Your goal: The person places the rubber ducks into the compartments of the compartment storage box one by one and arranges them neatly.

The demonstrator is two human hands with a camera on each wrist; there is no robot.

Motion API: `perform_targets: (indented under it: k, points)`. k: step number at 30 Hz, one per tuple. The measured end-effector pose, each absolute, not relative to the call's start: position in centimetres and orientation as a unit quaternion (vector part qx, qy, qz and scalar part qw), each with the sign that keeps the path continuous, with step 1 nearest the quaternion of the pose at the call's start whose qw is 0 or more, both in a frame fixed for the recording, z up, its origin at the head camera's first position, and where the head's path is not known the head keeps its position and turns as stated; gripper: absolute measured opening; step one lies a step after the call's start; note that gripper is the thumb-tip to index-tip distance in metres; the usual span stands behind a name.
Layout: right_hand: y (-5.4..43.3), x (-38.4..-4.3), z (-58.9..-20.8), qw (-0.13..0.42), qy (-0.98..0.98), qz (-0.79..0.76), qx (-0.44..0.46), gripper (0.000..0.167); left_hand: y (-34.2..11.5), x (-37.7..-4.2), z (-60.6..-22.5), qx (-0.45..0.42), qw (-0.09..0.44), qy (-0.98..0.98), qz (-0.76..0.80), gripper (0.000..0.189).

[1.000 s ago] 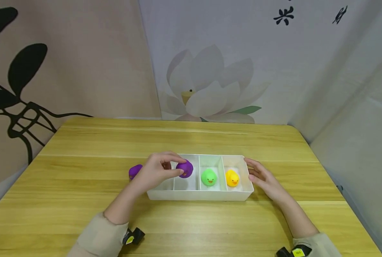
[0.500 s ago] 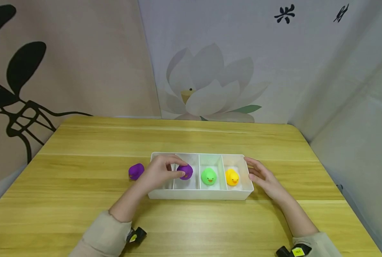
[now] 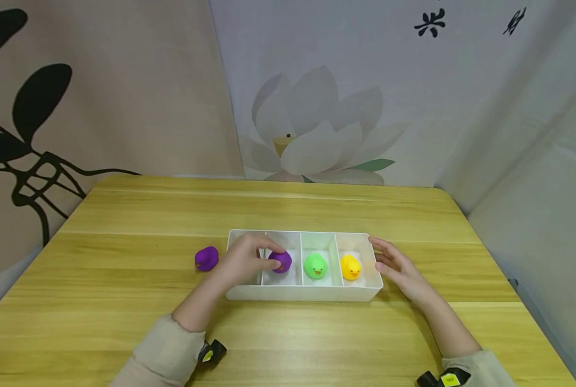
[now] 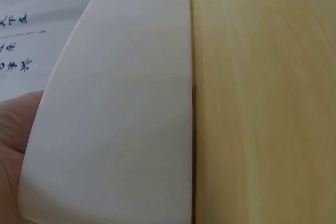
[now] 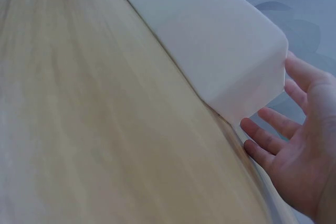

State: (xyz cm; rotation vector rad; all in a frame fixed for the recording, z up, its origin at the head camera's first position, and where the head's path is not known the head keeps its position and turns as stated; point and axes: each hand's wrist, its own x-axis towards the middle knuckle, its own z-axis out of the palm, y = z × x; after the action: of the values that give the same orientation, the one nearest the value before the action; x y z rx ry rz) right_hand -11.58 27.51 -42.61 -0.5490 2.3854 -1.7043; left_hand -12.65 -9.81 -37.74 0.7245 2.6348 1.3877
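Observation:
A white divided box (image 3: 299,293) stands on the table, its compartments in a row. My left hand (image 3: 243,259) reaches into the second compartment from the left and pinches a purple rubber duck (image 3: 282,262) between thumb and fingers. In the third compartment sits a green rubber duck (image 3: 315,266), and the rightmost one holds a yellow rubber duck (image 3: 351,267). My right hand (image 3: 400,270) touches the box's right end with extended fingers. The left wrist view shows the box wall (image 4: 115,108) hiding most of my left hand (image 4: 13,150).
Another purple rubber duck (image 3: 206,259) lies on the wooden table (image 3: 288,344) just left of the box. A printed curtain (image 3: 317,107) hangs behind the table, and pale fabric (image 3: 534,161) borders the right side.
My left hand has lowered the purple duck into the second compartment and shifted slightly right. More of the other purple duck now shows. My right hand stays at the box's end.

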Motion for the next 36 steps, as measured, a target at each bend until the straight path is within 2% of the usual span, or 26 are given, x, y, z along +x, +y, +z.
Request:
perform_targets:
  k: [18,36]
  points:
    - [27.5,-11.6,-42.5,0.074,0.800,-0.565,-0.188,0.052,-8.4,-12.5,-37.8,0.167,0.064,0.899,0.401,0.020]
    - [27.5,-11.5,-42.5,0.079,0.797,-0.570,-0.186,0.052,-8.3,-12.4,-37.9,0.165,0.048,0.915,0.365,0.020]
